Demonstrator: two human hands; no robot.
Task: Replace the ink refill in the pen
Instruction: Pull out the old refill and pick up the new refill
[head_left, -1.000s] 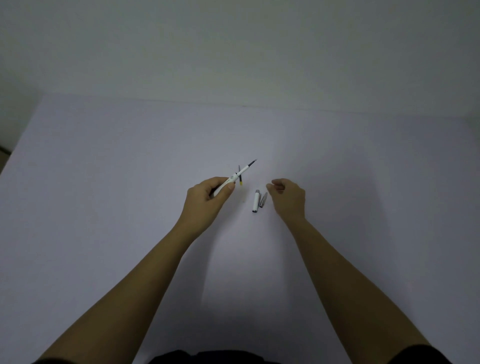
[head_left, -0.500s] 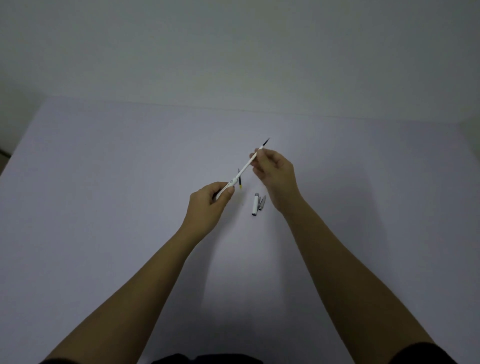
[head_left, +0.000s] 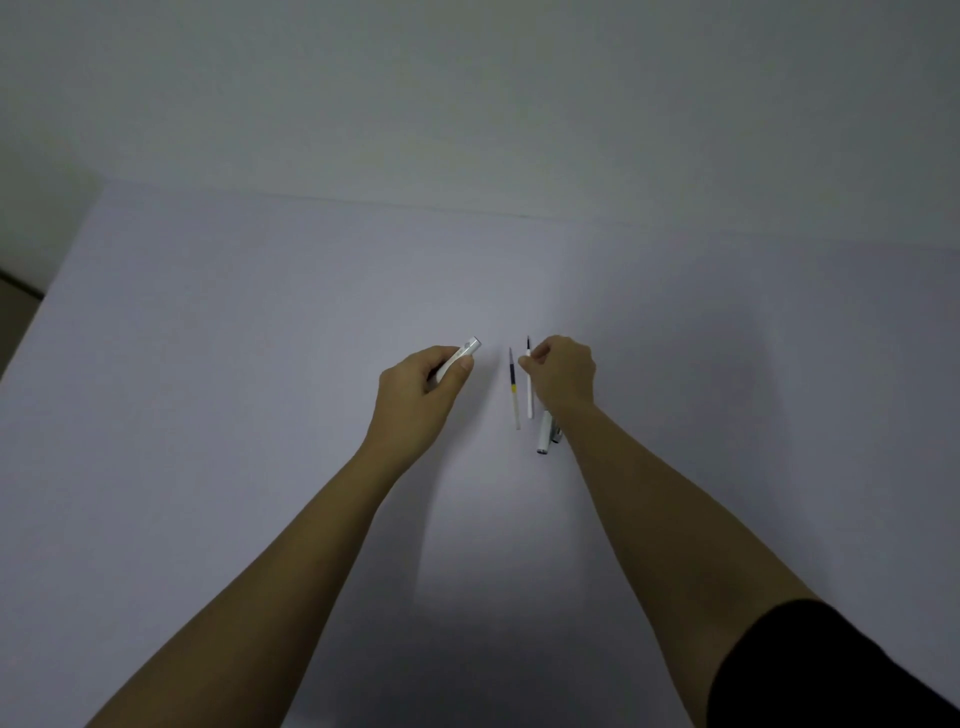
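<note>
Left hand (head_left: 423, 395) grips the barrel (head_left: 460, 358); right hand (head_left: 561, 374) pinches one refill (head_left: 529, 384), axis toward the desk's (head_left: 260, 364) far edge. Second refill (head_left: 514, 389) lies parallel, just left.

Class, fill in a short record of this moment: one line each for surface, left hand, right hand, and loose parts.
surface: pale lilac table
left hand: shut on white pen barrel
right hand: pinching white refill with dark tip
loose parts: thin refill with dark and yellow band; white cap piece beside right wrist
</note>
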